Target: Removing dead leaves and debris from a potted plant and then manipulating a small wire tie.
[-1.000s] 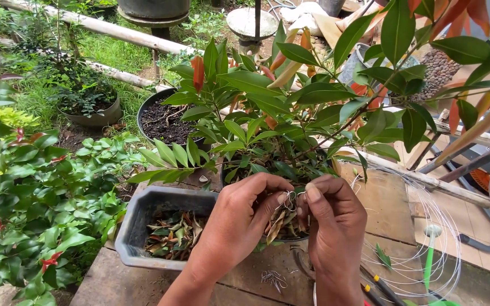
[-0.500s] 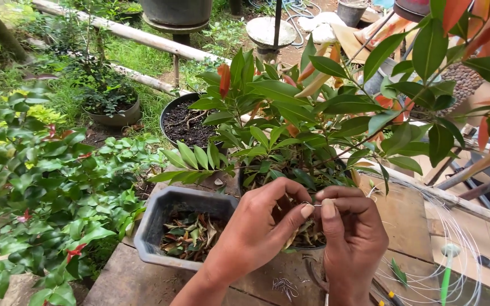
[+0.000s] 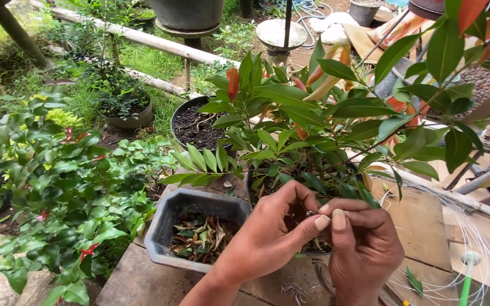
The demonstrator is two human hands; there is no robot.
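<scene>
My left hand (image 3: 270,235) and my right hand (image 3: 364,246) meet fingertip to fingertip at the base of a leafy potted shrub (image 3: 336,119) with green and reddish leaves. Both pinch a small thin piece, apparently wire, between thumb and forefinger; it is too small to make out clearly. The shrub's pot (image 3: 250,187) is mostly hidden behind my hands and the foliage. Thin pale wire (image 3: 472,226) loops over the wooden table (image 3: 415,215) to the right of my right hand.
A grey rectangular planter (image 3: 168,218) holding dry leaves sits left of my hands. Behind it stands a black pot of soil (image 3: 191,122). Green ground plants (image 3: 58,187) fill the left. A green-handled tool (image 3: 465,283) lies at lower right.
The view has shifted slightly, so the hands sit further right and lower. The fingertips have drawn together on the small piece at the shrub's base.
</scene>
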